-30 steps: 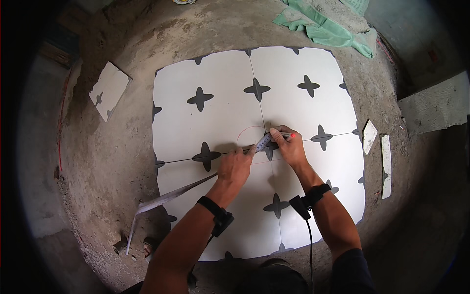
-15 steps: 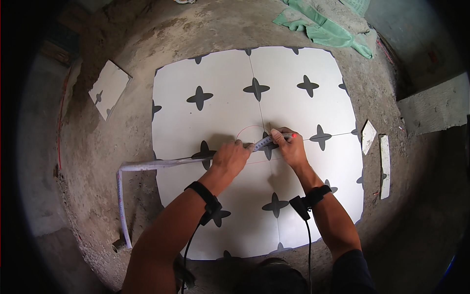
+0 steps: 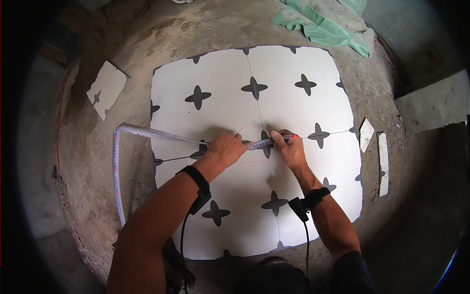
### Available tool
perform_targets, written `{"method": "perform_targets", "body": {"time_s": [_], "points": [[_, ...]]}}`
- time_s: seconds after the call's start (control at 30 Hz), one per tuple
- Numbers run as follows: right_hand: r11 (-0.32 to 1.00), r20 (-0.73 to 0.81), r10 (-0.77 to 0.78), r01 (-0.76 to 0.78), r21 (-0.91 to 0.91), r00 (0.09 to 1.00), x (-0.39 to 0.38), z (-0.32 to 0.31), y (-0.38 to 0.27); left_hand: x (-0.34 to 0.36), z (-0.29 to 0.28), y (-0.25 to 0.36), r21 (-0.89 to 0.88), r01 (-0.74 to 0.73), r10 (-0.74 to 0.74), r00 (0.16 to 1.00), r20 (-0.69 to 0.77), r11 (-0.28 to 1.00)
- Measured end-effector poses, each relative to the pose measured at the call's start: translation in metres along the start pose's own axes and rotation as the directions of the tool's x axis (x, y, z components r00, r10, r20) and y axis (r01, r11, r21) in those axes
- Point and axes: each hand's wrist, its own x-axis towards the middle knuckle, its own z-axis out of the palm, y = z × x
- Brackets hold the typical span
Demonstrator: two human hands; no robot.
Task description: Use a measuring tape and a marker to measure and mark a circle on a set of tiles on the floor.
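A large white tile (image 3: 210, 120) with dark cross-shaped marks and thin lines lies on the floor in front of me. A thin red curve is drawn around its centre. My left hand (image 3: 226, 150) pinches a tape measure (image 3: 152, 133), whose long blade runs left off the tile, bends sharply and hangs toward my left forearm. A short stretch of blade spans the gap to my right hand (image 3: 290, 148). That hand is closed on a slim pen with a red end (image 3: 293, 136) and also grips the tape's end over the central cross.
A broken tile piece (image 3: 106, 90) rests on the rough concrete floor (image 3: 137, 44) at the left. Two narrow tile offcuts (image 3: 383, 164) lie to the right. Green cloth or sacking (image 3: 325, 29) is heaped at the far right, near a pale slab (image 3: 433, 104).
The tape between my hands has swung to a flatter angle, while its loose length at the left has risen and bends higher. Both hands stay near the tile's centre.
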Motion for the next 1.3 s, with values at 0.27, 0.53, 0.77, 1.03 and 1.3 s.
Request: {"method": "perform_targets", "body": {"time_s": [0.27,0.53,0.77,1.03,1.3], "points": [[0.995,-0.102,-0.085,0.089,0.041,0.991,-0.005,0.004,0.009,0.007,-0.001,-0.015,0.047,-0.113,0.112,0.994,0.010,0.993],[0.999,-0.103,-0.023,0.027,0.045,0.994,-0.013,0.002,0.002,0.009,0.002,-0.021,0.076,-0.151,0.155,0.987,-0.036,0.986],[0.968,-0.227,-0.017,0.073,0.240,0.974,-0.057,-0.040,-0.005,0.016,-0.011,-0.013,0.157,-0.137,0.134,0.991,0.028,0.978],[0.964,-0.187,-0.116,0.156,0.216,0.976,-0.098,-0.177,-0.054,0.018,-0.031,-0.011,0.214,-0.215,0.194,0.975,0.112,0.953],[0.970,-0.076,-0.070,0.050,-0.237,0.995,-0.104,-0.239,-0.188,0.033,-0.028,-0.012,0.190,-0.149,0.117,0.979,0.169,0.971]]}}
